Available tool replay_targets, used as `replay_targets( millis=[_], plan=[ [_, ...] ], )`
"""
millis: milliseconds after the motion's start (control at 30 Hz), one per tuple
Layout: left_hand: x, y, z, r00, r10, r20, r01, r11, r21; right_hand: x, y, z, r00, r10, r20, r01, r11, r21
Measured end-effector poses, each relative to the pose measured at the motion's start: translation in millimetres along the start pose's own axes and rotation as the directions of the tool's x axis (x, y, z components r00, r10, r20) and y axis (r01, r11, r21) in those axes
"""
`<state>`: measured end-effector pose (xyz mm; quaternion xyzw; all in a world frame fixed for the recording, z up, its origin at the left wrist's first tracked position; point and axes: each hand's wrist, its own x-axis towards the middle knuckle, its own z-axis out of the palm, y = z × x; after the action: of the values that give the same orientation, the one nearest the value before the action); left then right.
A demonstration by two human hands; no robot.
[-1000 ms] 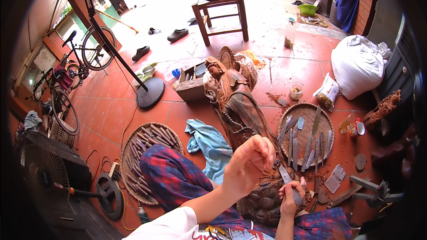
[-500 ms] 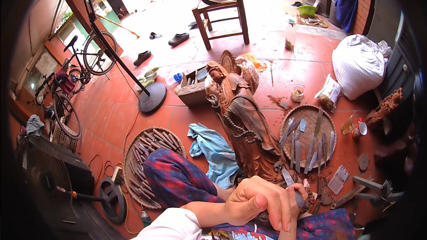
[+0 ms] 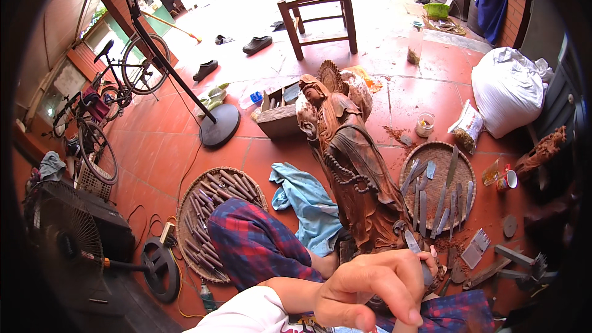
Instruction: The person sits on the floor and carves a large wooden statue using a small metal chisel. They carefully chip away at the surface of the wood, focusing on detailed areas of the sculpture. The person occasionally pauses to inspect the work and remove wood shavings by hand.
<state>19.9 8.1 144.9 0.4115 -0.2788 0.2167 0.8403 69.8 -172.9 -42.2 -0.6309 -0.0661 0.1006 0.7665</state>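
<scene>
A brown carved wooden statue (image 3: 361, 166) of a robed figure with beads and an ornate halo leans before me, its lower end by my hands. My left hand (image 3: 373, 287) is in front, fingers bent and apart, thumb hanging below, with nothing seen in it. Behind it, partly hidden, my right hand (image 3: 428, 264) grips a flat metal blade (image 3: 412, 242) with a grey lower part. The blade's tip points up beside the statue's base. Whether it touches the wood, I cannot tell.
A round woven tray (image 3: 472, 209) of files and blades lies right; another basket (image 3: 185, 222) of wooden-handled tools is left. A blue cloth (image 3: 308, 206) lies between my leg and the statue. A box (image 3: 277, 122), stool (image 3: 317, 17), fan (image 3: 74, 243) and white sack (image 3: 509, 89) stand around.
My left hand's fingers have loosened and its thumb has dropped lower. The blade remains in my right hand. The whole view has shifted, so the scene sits a little farther right.
</scene>
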Motion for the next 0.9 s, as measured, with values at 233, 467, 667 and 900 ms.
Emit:
replay_targets(
  millis=[233, 467, 667, 900],
  plan=[
    [14, -8, 13, 0.954, 0.277, 0.113, -0.216, 0.901, -0.376, 4, -2, -1, 0.999, 0.022, 0.026, -0.022, 1.000, 0.013],
    [-22, -33, 28, 0.970, 0.225, 0.093, -0.129, 0.798, -0.589, 1, 9, -3, 0.999, 0.030, -0.015, -0.029, 0.999, 0.032],
    [-27, -7, 47, 0.999, 0.029, 0.014, -0.009, 0.668, -0.744, 0, 15, -5, 1.000, 0.014, -0.026, -0.014, 1.000, 0.017],
    [-19, -30, 32, 0.972, 0.229, 0.053, -0.147, 0.769, -0.622, 1, 18, -11, 1.000, 0.011, -0.018, -0.011, 1.000, 0.013]
  ],
)
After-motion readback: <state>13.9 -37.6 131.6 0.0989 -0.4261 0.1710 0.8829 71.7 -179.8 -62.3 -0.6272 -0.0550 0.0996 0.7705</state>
